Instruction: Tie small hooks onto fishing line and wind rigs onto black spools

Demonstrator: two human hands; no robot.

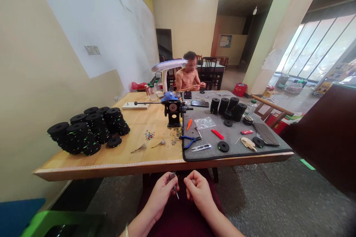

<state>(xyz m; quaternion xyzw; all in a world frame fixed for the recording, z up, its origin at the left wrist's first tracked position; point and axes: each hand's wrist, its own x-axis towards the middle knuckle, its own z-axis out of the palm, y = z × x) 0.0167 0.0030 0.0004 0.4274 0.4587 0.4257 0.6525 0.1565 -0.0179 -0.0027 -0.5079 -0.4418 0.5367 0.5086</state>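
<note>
My left hand (pixel 160 192) is below the table's near edge, over my lap, pinching a thin grey tuft or wire bundle (pixel 175 185) between thumb and fingers. Close beside it, my right hand (pixel 198 189) is curled shut; whether it pinches the same fine strand I cannot make out. The wooden table (pixel 111 159) lies just ahead of both hands. Nearest on it are two small tufts (pixel 139 148), a pile of coloured beads (pixel 149 134), blue-handled pliers (pixel 190 140) and a black disc (pixel 223 146) on a grey mat (pixel 236 152).
Stacks of black spools (pixel 89 127) stand at the table's left, more spools (pixel 228 105) at the far right. A blue-and-black hand-crank winder (pixel 172 109) and a white lamp (pixel 167 68) stand mid-table. Another person (pixel 189 76) sits at the far end. A dark cabinet (pixel 328 133) stands right.
</note>
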